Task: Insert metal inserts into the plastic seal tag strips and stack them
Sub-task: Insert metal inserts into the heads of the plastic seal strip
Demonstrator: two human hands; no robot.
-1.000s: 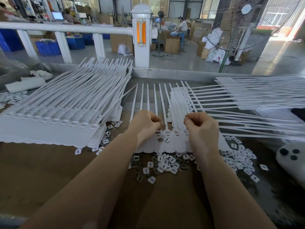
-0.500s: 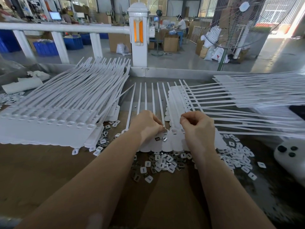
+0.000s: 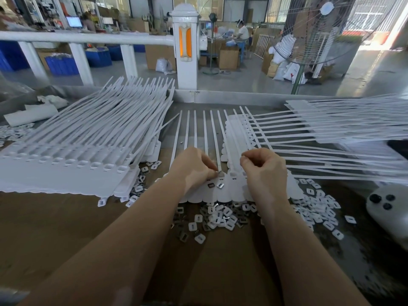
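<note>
A white seal tag strip sheet (image 3: pixel 223 194) lies flat in front of me, tails pointing away. My left hand (image 3: pixel 194 168) pinches a small metal insert (image 3: pixel 220 172) at one of the sheet's head sockets. Two more inserts (image 3: pixel 215 185) lie loose on the heads just below. My right hand (image 3: pixel 263 173) rests over the heads to the right with fingers curled and thumb against forefinger; anything inside it is hidden. Loose metal inserts and white plastic squares (image 3: pixel 220 217) are heaped on the table below the sheet.
A tall stack of strip sheets (image 3: pixel 66 166) fills the left of the table. Another stack (image 3: pixel 344 129) fans in from the right, tails crossing the working sheet. A white device with black buttons (image 3: pixel 386 204) sits at the right edge. A metal rim (image 3: pixel 231 97) bounds the table's far side.
Both hands stay over the sheet's heads. My left fingertips have shifted slightly right and now press an insert at a socket; the right hand has barely moved.
</note>
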